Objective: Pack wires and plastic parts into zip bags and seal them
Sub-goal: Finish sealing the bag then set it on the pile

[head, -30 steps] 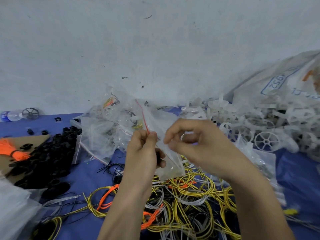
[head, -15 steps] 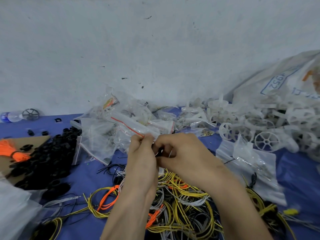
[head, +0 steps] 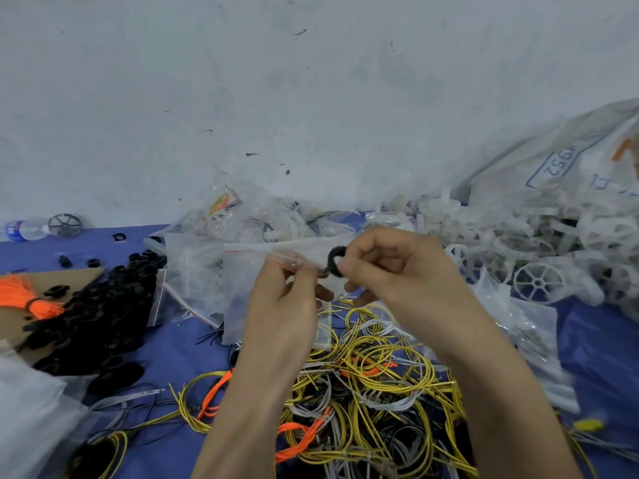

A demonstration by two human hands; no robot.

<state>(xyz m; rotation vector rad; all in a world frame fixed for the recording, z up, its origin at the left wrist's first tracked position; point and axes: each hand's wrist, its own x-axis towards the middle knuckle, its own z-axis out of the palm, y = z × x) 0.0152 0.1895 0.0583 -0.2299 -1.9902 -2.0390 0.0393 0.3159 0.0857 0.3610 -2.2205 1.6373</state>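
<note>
Wires [head: 380,402] lie in front, rings [head: 103,316] left, wheels [head: 537,283] right (bags [head: 262,219] heaped behind, by the wall [head: 311,81]).

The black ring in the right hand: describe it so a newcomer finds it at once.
Start at the tangle of yellow wires in the foreground; both hands meet above it. The right hand pinches the black ring at its fingertips, beside the clear zip bag that the left hand holds. It alone is held up, apart from the black heap at the left.

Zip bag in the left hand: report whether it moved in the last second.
Yes. The zip bag has tipped: its red seal strip, upright before, now lies nearly level, far end swung down and left toward the black parts heap.
</note>
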